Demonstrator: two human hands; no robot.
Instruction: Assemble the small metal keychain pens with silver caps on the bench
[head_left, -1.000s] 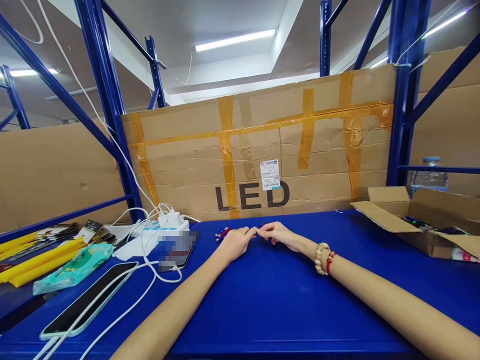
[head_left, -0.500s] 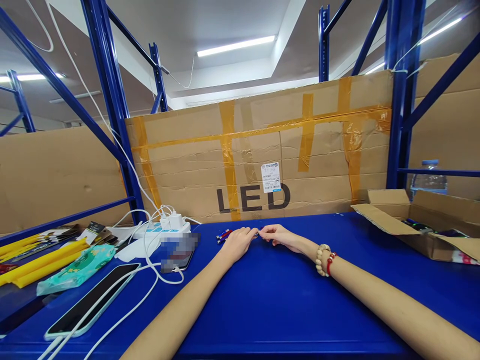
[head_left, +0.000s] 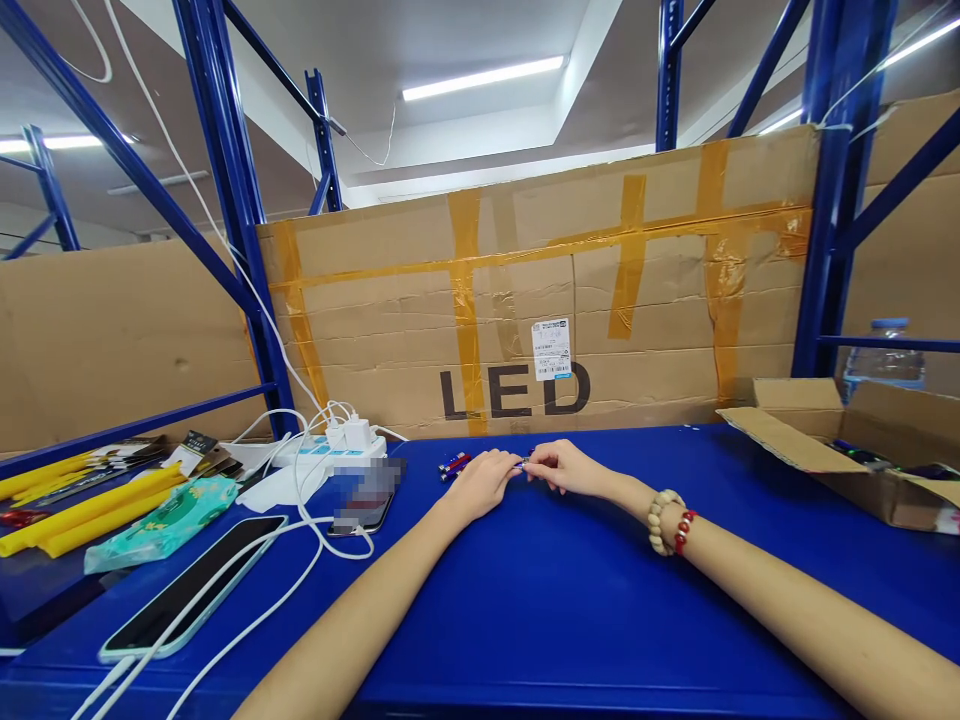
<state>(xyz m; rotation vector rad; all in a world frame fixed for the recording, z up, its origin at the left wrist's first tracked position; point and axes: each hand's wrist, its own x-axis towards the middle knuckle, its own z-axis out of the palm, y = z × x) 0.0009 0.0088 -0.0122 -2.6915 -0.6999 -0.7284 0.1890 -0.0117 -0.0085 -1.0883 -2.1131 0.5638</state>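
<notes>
Both my arms reach far forward over the blue table [head_left: 570, 600]. My left hand [head_left: 484, 482] and my right hand [head_left: 571, 467] meet fingertip to fingertip at the table's far middle, fingers pinched around a tiny item [head_left: 523, 464] too small to name. A few small red and blue pen-like pieces [head_left: 453, 464] lie on the table just left of my left hand. A bead bracelet [head_left: 666, 520] circles my right wrist.
A tall taped cardboard sheet marked LED [head_left: 525, 320] stands behind the table. An open cardboard box [head_left: 855, 450] sits at right, a water bottle [head_left: 885, 360] behind it. At left are a power strip [head_left: 330, 450], white cables, two phones [head_left: 195, 600], a teal pack [head_left: 161, 525] and yellow strips [head_left: 82, 510].
My hands stay pinched together at the same place; only the camera view has shifted slightly.
</notes>
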